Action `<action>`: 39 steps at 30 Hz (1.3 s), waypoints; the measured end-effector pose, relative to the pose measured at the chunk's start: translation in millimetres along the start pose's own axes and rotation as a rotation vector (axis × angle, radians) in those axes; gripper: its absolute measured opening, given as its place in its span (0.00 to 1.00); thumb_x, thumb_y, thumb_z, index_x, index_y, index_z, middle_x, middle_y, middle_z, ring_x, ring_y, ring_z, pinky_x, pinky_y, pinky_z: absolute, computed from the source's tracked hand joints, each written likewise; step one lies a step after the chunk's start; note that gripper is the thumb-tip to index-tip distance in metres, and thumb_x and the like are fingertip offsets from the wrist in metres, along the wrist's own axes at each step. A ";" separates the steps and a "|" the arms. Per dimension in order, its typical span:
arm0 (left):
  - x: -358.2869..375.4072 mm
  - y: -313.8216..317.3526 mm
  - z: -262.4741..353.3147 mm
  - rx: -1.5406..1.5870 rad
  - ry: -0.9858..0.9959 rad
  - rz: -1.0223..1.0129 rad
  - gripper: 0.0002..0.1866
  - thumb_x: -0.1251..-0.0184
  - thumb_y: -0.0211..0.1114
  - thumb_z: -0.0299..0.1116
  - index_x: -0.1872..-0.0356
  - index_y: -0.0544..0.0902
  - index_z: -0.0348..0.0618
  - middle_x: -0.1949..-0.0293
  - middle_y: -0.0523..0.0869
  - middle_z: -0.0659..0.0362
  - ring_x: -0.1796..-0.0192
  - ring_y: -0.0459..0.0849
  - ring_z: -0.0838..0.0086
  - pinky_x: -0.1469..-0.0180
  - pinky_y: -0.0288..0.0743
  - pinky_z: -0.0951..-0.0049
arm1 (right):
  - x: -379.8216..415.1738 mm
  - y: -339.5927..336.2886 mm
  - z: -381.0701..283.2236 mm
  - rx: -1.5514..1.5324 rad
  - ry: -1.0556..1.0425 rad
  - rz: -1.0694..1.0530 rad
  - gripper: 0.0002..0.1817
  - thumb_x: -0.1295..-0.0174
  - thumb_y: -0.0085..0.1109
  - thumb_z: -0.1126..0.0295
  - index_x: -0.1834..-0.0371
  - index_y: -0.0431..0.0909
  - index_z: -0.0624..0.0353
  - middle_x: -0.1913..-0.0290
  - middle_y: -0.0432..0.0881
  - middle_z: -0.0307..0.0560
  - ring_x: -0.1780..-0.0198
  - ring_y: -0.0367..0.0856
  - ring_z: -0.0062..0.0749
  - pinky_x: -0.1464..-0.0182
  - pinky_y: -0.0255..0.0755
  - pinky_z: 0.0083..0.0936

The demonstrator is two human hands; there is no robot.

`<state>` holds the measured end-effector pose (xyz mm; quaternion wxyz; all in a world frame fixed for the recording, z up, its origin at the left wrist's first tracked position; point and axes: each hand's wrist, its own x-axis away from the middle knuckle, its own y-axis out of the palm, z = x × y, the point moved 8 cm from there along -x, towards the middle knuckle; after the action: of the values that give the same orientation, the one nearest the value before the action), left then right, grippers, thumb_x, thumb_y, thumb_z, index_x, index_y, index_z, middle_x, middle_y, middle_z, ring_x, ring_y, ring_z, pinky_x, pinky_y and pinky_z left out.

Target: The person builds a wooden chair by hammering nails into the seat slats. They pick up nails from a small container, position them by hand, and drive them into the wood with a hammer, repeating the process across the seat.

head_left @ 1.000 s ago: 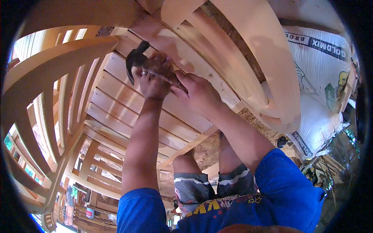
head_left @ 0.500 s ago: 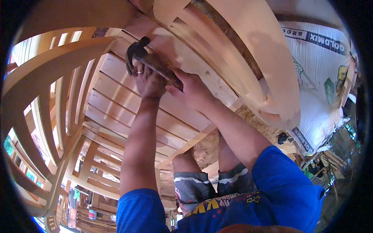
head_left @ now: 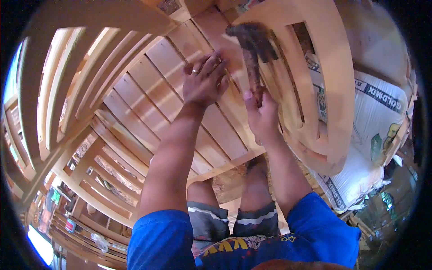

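My right hand [head_left: 264, 118] is wrapped round the handle of a claw hammer [head_left: 253, 69], raised over the right side of a slatted wooden seat [head_left: 155, 92]. The hammer's dark head is blurred by motion. My left hand [head_left: 203, 85], with a ring on one finger, is low over the slats, left of the hammer. Its fingers are bent and drawn together at the tips; whatever they pinch is too small or blurred to make out.
A curved wooden armrest frame with slots [head_left: 330, 90] rises close on the right. A slatted backrest [head_left: 67, 85] curves up on the left. Printed white sacks [head_left: 366, 130] lie beyond the armrest. More slatted wooden furniture [head_left: 101, 180] stands at lower left.
My hands have moved apart. The hammer has swung right and upright in my right hand, while my left hand has left the hammer and moved right over the slats. The view has shifted.
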<state>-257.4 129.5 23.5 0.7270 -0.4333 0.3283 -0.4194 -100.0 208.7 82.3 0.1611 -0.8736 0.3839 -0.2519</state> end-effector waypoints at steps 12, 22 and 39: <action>1.7 1.0 1.0 -0.009 0.007 0.037 0.22 0.37 0.70 0.44 0.40 0.87 0.62 0.30 0.82 0.70 0.32 0.80 0.71 0.30 0.66 0.50 | -80.5 37.0 -5.5 0.162 -0.144 0.029 0.15 0.23 0.60 0.61 0.52 0.78 0.65 0.65 0.87 0.55 0.66 0.87 0.49 0.63 0.77 0.44; 3.5 4.8 1.5 -0.019 0.021 0.050 0.20 0.34 0.68 0.46 0.41 0.88 0.62 0.29 0.81 0.69 0.31 0.80 0.70 0.30 0.65 0.50 | -76.3 36.5 -5.2 0.163 -0.099 0.080 0.18 0.22 0.58 0.57 0.54 0.79 0.65 0.72 0.81 0.48 0.68 0.82 0.38 0.61 0.76 0.37; 0.0 -1.3 -3.5 -0.036 0.019 0.051 0.24 0.38 0.71 0.45 0.39 0.86 0.62 0.30 0.82 0.69 0.32 0.80 0.70 0.32 0.68 0.52 | -66.5 35.4 -26.0 0.133 -0.319 0.128 0.18 0.24 0.61 0.57 0.54 0.78 0.66 0.68 0.86 0.63 0.65 0.88 0.61 0.65 0.78 0.47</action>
<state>-260.8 127.9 23.3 0.7263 -0.4337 0.3538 -0.3990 -174.0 233.3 65.8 0.2932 -0.8637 0.3907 -0.1244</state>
